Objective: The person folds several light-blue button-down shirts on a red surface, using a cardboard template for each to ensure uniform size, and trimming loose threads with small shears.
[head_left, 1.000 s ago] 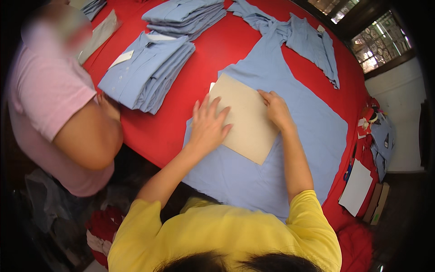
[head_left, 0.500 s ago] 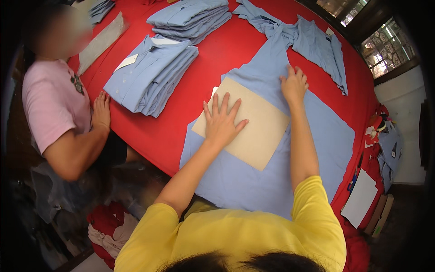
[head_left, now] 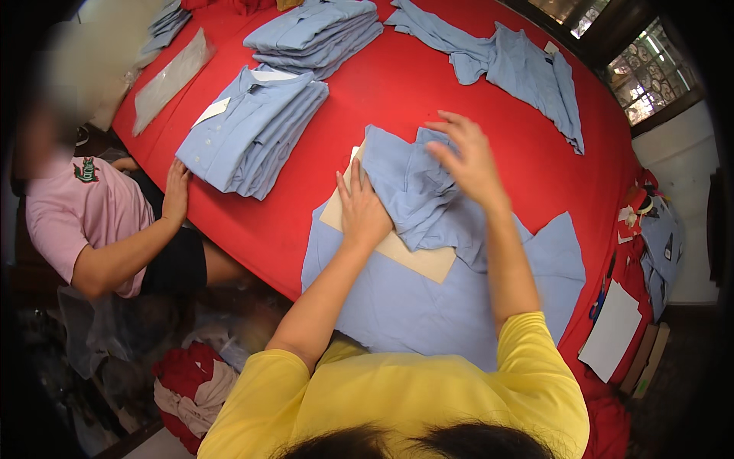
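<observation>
A light blue shirt lies spread on the table in front of me. On it rests a beige cardboard sheet, and a crumpled part of the shirt, folded over, hides much of the sheet. My left hand lies flat on the cardboard's left part, fingers stretched out beside the folded cloth's edge. Over the far right side of that folded cloth is my right hand, its fingers apart and nothing visible between them. Whether it touches the cloth I cannot tell.
Two stacks of folded blue shirts stand on the red-covered table at far left. Another loose blue shirt lies at the far right. White paper and scissors are near right. A co-worker's hand rests at the left edge.
The far right part of the shirt has been folded leftward and nearer over the cardboard. My right hand has moved slightly left; my left hand stays on the sheet. The co-worker has leaned back.
</observation>
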`<action>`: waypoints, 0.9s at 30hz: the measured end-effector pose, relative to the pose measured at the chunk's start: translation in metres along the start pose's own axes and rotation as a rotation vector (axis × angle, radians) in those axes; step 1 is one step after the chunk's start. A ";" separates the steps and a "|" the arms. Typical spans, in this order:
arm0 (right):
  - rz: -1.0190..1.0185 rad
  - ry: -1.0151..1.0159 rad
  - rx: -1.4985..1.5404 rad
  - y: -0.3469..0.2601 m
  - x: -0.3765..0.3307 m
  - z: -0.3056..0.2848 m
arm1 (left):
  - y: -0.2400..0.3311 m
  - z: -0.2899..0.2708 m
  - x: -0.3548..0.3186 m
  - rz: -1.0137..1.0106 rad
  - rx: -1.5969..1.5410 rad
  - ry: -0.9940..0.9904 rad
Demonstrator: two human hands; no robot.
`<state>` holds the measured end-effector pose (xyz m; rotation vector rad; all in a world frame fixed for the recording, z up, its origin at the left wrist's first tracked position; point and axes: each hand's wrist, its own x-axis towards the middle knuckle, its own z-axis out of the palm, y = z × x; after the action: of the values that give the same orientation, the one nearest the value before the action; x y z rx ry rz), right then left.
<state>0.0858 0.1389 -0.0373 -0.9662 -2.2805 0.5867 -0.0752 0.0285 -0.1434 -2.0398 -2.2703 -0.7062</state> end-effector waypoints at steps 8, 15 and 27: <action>0.014 -0.347 -0.602 -0.048 -0.110 0.060 | -0.001 0.002 0.002 -0.103 -0.124 0.146; 0.313 -0.532 0.151 -0.044 -0.114 -0.085 | -0.007 -0.004 -0.005 0.160 -0.079 0.099; 0.336 0.412 -0.646 0.148 -0.277 -0.184 | -0.002 -0.005 -0.007 0.054 -0.256 0.139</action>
<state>0.4373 0.0556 -0.0855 -1.6210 -1.9572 -0.2452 -0.0779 0.0203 -0.1413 -2.0661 -2.1364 -1.1490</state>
